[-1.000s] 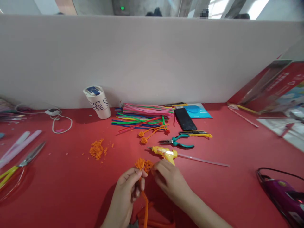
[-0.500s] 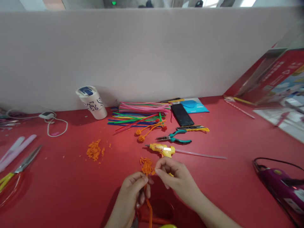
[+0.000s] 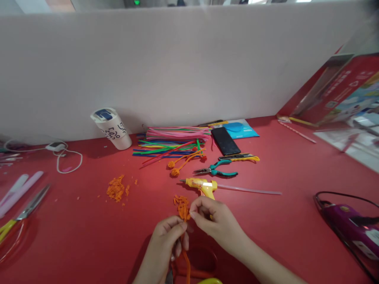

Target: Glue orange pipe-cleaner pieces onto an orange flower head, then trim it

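Observation:
My left hand [image 3: 168, 240] is closed around an orange pipe-cleaner stem [image 3: 187, 265] just below its head. The flower-like head [image 3: 183, 209] is a cluster of small orange pieces pointing up and away from me. At its right edge, my right hand [image 3: 211, 219] pinches a small orange piece, mostly hidden by the fingertips, against the cluster. Just beyond the right hand lies a yellow glue gun [image 3: 204, 185] with a clear glue stick behind it. A pile of orange scraps [image 3: 116, 188] sits to the left.
Teal-handled pliers [image 3: 214, 169], a phone [image 3: 225, 141], a cutter [image 3: 239, 157] and pipe cleaners [image 3: 174, 138] lie toward the white partition [image 3: 177, 67]. A tumbler [image 3: 111, 128] stands at left; scissors [image 3: 32, 203] lie far left, a purple power strip [image 3: 349, 225] far right.
My right hand has moved slightly left, bringing the small orange piece from beside the flower head into contact with it. The view has shifted a little.

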